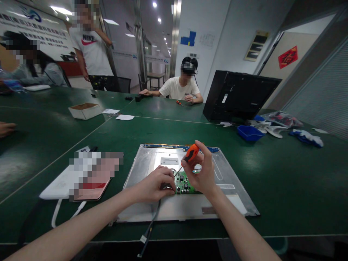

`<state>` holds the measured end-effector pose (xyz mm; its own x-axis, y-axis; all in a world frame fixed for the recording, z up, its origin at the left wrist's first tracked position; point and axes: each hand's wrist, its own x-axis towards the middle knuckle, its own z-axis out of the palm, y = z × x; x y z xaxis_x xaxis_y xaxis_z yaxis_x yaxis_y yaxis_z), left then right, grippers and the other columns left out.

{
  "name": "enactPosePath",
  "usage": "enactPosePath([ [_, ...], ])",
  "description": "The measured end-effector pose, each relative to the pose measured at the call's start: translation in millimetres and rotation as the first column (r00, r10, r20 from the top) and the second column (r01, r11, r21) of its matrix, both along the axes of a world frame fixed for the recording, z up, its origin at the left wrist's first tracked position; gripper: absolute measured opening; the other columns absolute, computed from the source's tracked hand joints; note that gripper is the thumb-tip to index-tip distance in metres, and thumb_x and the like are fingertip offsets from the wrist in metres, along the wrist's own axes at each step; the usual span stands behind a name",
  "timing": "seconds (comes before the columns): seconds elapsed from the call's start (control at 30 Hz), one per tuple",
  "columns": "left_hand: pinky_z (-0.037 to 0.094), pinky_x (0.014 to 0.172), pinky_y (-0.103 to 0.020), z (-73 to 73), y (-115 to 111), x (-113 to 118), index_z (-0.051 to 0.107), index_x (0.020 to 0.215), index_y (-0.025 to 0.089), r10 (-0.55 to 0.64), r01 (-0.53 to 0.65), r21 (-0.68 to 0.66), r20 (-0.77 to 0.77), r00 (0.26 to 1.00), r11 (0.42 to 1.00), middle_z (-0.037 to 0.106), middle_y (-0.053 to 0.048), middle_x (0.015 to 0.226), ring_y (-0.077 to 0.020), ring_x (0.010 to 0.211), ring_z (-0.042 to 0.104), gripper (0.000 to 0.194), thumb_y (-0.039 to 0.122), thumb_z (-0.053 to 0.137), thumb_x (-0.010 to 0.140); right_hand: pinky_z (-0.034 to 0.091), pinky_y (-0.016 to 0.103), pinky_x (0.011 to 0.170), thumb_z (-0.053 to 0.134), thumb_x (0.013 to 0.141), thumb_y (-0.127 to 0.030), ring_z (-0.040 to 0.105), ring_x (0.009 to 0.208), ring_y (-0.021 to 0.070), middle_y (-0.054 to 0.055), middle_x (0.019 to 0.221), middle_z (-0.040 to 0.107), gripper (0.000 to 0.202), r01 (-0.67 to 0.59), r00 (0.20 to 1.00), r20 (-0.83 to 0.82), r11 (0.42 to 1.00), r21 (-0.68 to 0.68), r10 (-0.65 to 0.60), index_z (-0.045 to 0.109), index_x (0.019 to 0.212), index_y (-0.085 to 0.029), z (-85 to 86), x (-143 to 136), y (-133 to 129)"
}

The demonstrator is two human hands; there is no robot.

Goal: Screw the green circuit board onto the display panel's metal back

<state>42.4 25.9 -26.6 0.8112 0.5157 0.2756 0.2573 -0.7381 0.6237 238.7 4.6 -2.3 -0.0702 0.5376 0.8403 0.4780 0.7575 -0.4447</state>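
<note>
A silver metal panel lies flat on the green table, with a blue strip board along its far edge. On its middle sits a green circuit board. My right hand grips an orange and black screwdriver, tilted so its shaft points down-left at the board's left edge. My left hand is closed at that same edge, fingers curled beside the screwdriver tip; what they hold is hidden. From under the left hand a dark cable with a white connector hangs over the table's front edge.
Left of the panel are a white device with cables and a pink phone. Farther off stand an open white box, a black monitor, a blue tray and gloves. Several people are around the table.
</note>
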Motion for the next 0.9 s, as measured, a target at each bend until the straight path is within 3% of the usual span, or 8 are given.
enactPosePath([
  [0.33, 0.04, 0.085, -0.035, 2.0, 0.2, 0.0, 0.074, 0.084, 0.02, 0.021, -0.021, 0.0, -0.029, 0.999, 1.0, 0.063, -0.002, 0.088, -0.018, 0.086, 0.058, 0.006, 0.017, 0.077, 0.08, 0.044, 0.02, 0.041, 0.06, 0.084, -0.016, 0.052, 0.047, 0.0091, -0.006, 0.071, 0.057, 0.069, 0.004, 1.0, 0.004, 0.999, 0.037, -0.005, 0.029, 0.145, -0.025, 3.6, -0.8, -2.3],
  [0.6, 0.04, 0.09, -0.038, -3.8, 4.1, -2.4, 0.075, 0.089, 0.023, -0.018, 0.018, -0.01, -0.018, 1.0, 1.0, 0.064, -0.004, 0.098, -0.0207, 0.094, 0.058, 0.008, 0.019, 0.076, 0.081, 0.042, 0.021, 0.042, 0.062, 0.082, -0.014, 0.049, 0.048, 0.0089, -0.005, 0.073, 0.054, 0.069, -0.058, 0.998, 0.003, 0.997, 0.05, 0.058, 0.032, 0.144, -0.025, -3.9, -5.2, -8.8],
  [0.9, 0.042, 0.091, -0.038, -6.5, 6.0, -4.6, 0.073, 0.092, 0.022, -0.029, 0.029, -0.032, -0.003, 1.0, 0.999, 0.064, -0.005, 0.103, -0.0212, 0.097, 0.056, 0.008, 0.02, 0.072, 0.084, 0.039, 0.023, 0.041, 0.06, 0.083, -0.016, 0.049, 0.047, 0.0102, -0.005, 0.069, 0.052, 0.066, -0.116, 0.991, 0.065, 0.993, 0.036, 0.113, 0.033, 0.143, -0.022, 1.7, -7.0, -13.1],
])
